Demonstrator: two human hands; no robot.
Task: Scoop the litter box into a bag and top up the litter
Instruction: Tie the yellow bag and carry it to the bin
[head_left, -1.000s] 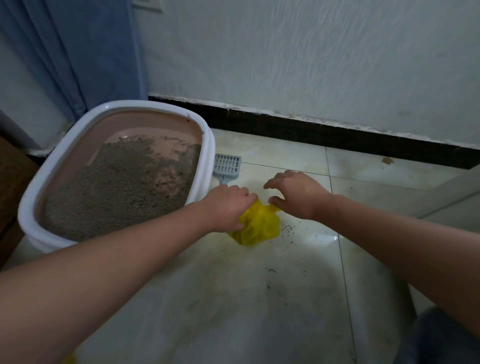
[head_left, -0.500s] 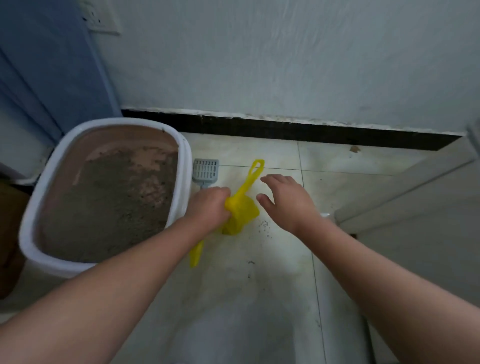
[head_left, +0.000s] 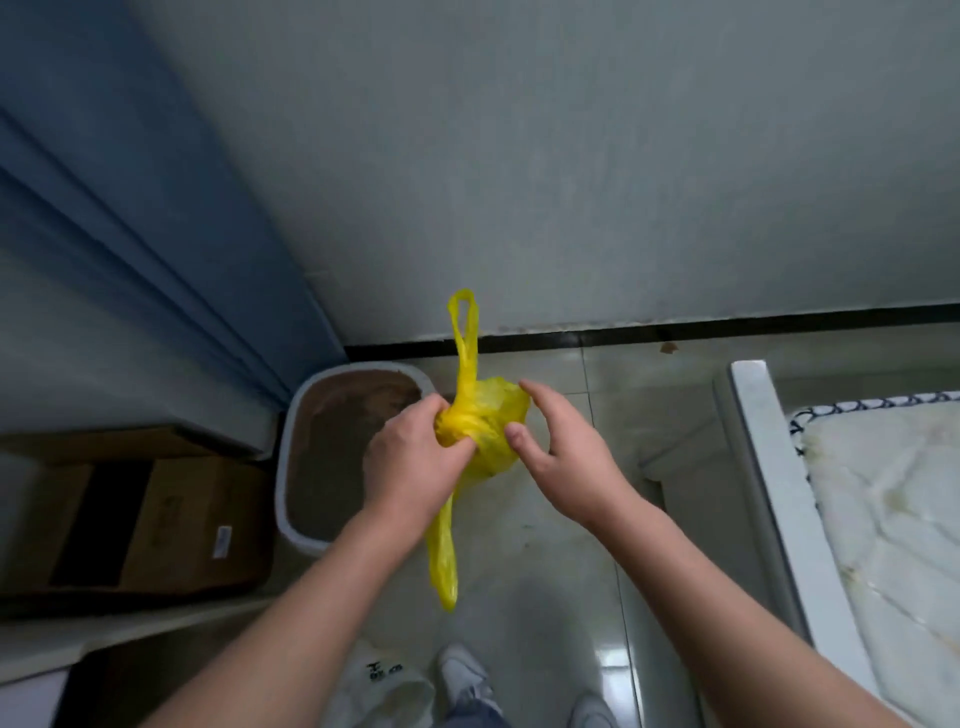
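- Bag (head_left: 488, 423): 1, yellow, thin plastic, held up in the air over the floor (head_left: 545, 519), just right of the litter box (head_left: 291, 467).
- Left hand (head_left: 410, 462) grips the bunched neck w/ fingers curled round it. Right hand (head_left: 563, 457) is next to the bag body, fingers spread and relaxed, thumb tip at or near the plastic; contact can't be confirmed.
- Hands close together, bag between them.
- 2 handle loops: one sticks up (head_left: 464, 332), one hangs down (head_left: 442, 561).
- Handling, as a guess: film is soft, limp, prob. slippery; small bulge looks light but dense w/ scooped clumps. Could tear if yanked. Best hold is the twisted neck or the loops, not the thin belly.
- Litter box: 1, white rim, brown inside, grey litter thin in spots, so top-up likely not yet done.
- Other: 1 cardboard box (head_left: 182, 525) left, 1 mattress (head_left: 893, 519) right, blue curtain (head_left: 130, 234), 2 shoes (head_left: 462, 675) at the bottom.
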